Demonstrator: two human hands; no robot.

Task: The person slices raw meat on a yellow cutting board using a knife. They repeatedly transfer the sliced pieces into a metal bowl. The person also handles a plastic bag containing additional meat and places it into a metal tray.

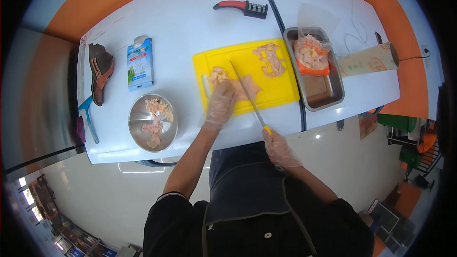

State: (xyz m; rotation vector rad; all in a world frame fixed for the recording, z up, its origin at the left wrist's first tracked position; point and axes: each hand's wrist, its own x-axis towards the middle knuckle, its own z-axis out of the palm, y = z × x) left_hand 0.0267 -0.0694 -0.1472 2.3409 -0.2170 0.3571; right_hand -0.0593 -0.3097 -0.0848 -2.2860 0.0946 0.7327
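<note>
A yellow plastic cutting board (271,97) lies before me on a white surface. My gloved right hand (282,150) grips the yellow handle of a long knife (248,94), whose blade lies over a flat piece of raw, skin-like meat (252,85). My left hand (221,105), in a clear plastic glove, presses on the left part of that piece; its fingertips are partly hidden. Just beyond it sits a small heap of raw pieces (217,75). More raw strips (273,60) are spread at the board's right side.
Left of the board stand a steel bowl (134,134) with raw pieces, a blue-and-white carton (140,66), a dark object (101,73) and a blue-handled tool (89,117). A knife sharpener (242,7) lies beyond. At right are a metal tray (341,91) holding bagged meat (310,55) and a plastic roll (371,60).
</note>
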